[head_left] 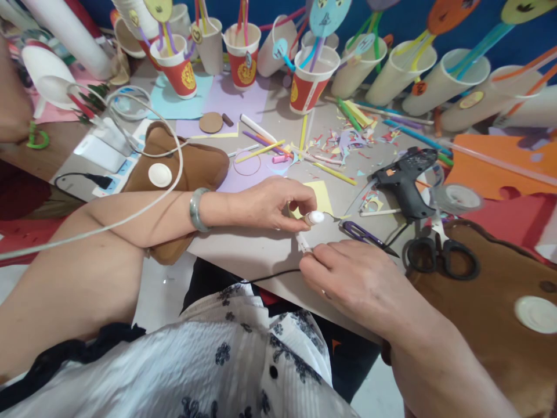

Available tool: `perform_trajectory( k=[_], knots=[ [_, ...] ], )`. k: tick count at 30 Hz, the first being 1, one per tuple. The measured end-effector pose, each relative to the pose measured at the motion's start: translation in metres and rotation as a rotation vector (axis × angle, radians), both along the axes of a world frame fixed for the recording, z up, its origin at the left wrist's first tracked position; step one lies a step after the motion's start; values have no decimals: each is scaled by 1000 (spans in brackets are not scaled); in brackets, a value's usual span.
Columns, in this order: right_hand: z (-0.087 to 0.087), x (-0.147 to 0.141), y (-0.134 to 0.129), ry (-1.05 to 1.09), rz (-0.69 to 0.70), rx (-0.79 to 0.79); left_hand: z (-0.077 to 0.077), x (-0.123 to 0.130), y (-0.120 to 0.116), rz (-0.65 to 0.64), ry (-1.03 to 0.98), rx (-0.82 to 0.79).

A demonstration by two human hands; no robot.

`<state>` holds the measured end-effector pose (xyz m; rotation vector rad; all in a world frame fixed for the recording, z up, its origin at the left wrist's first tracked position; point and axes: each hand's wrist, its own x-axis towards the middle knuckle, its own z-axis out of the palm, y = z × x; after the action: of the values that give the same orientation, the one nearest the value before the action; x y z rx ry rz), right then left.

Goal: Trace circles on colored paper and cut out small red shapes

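My left hand [289,203] is closed, thumb and fingers pinching a small cylinder with a white end [316,217]. Just below it, my right hand [348,270] is closed on a slim white stick with dark print [303,242]. The stick's upper end comes close to the left fingers; whether the two pieces join, I cannot tell. A yellow paper square [319,197] lies behind the left fingers. Beside my right hand are purple-handled snips [363,232] and, farther right, black-handled scissors [441,255]. A black glue gun [411,183] lies beyond them.
Paper cups [310,81] holding coloured stems and paper faces line the back. Paper scraps [348,142] and sticks litter the middle. A white cable [178,168] crosses above my left forearm from a power strip [126,168]. Brown cushions [491,325] lie at both sides. Another person's arm [13,110] shows at left.
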<state>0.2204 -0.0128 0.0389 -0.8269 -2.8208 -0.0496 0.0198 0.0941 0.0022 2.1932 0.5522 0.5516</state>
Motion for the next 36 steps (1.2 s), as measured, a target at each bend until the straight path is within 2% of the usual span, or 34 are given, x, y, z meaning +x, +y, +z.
perform_trajectory(
  k=[8,13,17,21,26,28,32,36],
  knots=[
    [0,5,1,15,-33,-9,0,-1,0,-9,1,-22],
    [7,20,6,130,-75,-132,-1,-2,0,-19,-14,10],
    [8,34,15,366,-294,-181,-1,-3,0,-37,-30,53],
    [0,34,28,576,-538,-241,-1,-4,0,-12,-33,123],
    [-11,31,49,829,-696,-437,-2,-2,0,21,-42,157],
    [-12,31,57,820,-697,-522,-3,-1,0,23,-60,159],
    [-11,24,73,759,-679,-584,-3,0,3,14,-88,183],
    [-10,13,95,660,-505,-710,-2,1,4,12,-71,199]
  ],
)
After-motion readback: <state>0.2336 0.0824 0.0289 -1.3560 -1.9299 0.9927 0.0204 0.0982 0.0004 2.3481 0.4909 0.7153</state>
